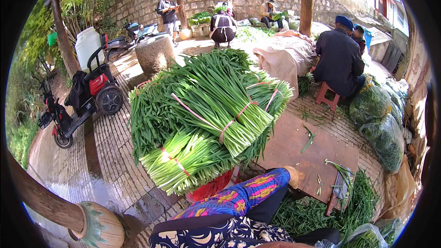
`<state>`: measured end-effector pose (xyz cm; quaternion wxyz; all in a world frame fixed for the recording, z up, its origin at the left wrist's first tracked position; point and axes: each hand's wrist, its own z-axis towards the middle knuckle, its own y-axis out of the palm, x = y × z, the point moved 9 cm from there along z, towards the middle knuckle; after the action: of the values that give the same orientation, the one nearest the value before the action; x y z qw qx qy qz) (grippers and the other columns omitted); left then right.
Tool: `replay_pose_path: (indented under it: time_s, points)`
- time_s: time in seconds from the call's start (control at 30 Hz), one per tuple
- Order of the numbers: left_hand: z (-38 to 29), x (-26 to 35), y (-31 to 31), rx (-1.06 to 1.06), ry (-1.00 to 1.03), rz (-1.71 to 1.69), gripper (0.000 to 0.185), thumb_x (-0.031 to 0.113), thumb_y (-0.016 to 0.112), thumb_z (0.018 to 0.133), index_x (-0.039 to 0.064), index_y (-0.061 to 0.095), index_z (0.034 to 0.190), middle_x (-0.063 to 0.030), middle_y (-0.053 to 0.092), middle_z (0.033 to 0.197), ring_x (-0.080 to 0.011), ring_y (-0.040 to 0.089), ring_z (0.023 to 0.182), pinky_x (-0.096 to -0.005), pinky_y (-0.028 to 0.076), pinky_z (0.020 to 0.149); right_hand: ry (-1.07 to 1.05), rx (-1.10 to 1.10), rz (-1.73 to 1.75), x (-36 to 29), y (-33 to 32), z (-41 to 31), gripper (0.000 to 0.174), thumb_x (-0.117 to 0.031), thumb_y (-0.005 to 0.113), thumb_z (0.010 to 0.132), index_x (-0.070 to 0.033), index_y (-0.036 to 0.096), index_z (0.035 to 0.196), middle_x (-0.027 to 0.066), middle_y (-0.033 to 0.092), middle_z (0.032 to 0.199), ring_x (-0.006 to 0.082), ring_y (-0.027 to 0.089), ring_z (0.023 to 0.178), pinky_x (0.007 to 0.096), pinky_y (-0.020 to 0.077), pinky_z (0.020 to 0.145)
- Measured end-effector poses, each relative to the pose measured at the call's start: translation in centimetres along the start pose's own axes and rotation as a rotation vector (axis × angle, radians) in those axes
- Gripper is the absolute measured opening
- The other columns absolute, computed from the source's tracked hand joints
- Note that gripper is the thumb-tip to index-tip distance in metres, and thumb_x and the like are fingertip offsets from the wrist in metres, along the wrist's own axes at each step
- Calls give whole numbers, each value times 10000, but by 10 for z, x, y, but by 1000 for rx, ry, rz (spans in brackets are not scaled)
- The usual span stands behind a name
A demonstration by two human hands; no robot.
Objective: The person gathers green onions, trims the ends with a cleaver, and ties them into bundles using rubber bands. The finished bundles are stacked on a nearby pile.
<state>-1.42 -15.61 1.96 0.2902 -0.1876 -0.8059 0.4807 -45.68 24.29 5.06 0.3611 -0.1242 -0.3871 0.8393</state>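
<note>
My left hand (293,176), at the end of a brightly patterned sleeve, is at the near edge of a low brown wooden board (293,137); its fingers are not clear. My right hand is out of view. A cleaver (338,193) with a wooden handle lies at the board's right edge, a few green stalks across its blade. Left of the board rises a big pile of what look like garlic chives. One tied bundle (186,162) is at the front, another bundle (220,124) lies above it, and pink and red bands bind them. Red plastic (215,184) shows underneath.
Loose greens (303,213) cover the ground below the board. Filled plastic bags (382,137) line the right side. A person on a red stool (328,95) sits ahead. A three-wheeled scooter (93,93), a stone block (155,55) and a barrel-shaped post base (100,225) stand to the left.
</note>
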Motion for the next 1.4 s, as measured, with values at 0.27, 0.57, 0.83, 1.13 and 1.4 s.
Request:
replay_pose_path:
  time_s: [0.27, 0.57, 0.83, 1.13, 1.4]
  points:
    - [-5, -4, -2, -79, -18, 10, 511, 441, 643, 835, 124, 670, 1234, -150, 674, 1209, -333, 625, 1137, -450, 489, 954, -110, 63, 32, -21, -41, 14, 563, -451, 590, 927, -55, 539, 1324, 290, 494, 1389, 461, 469, 1285, 578, 370, 1054]
    - [-26, -15, -15, -73, -92, -95, 443, 498, 607, 881, 107, 747, 1036, -149, 720, 1054, -333, 662, 1038, -452, 504, 899, 30, 10, 128, -7, -120, 24, 632, -439, 583, 944, 36, 510, 1353, 285, 503, 1372, 457, 468, 1267, 566, 356, 1078]
    - [-19, -18, -11, -63, -37, -160, 447, 506, 580, 894, 154, 711, 1136, -132, 715, 1090, -325, 650, 1077, -439, 493, 925, 75, 52, 86, -6, -113, -7, 527, -261, 516, 1012, -12, 400, 1462, 185, 451, 1474, 359, 451, 1331, 408, 348, 1129]
    - [-13, -40, -5, -13, -131, -448, 313, 267, 689, 881, 19, 725, 1068, -76, 737, 869, -129, 669, 798, -287, 524, 751, 424, 10, 168, 59, -150, -53, 645, -268, 675, 909, -56, 408, 1456, 249, 486, 1418, 422, 472, 1311, 428, 383, 1100]
    - [-15, -72, 7, 10, -165, -607, 281, 210, 679, 942, -20, 660, 1104, -45, 674, 824, -101, 597, 744, -223, 471, 696, 724, 73, 380, 114, -160, -41, 692, -379, 660, 921, -21, 402, 1455, 256, 495, 1409, 394, 479, 1311, 419, 376, 1103]
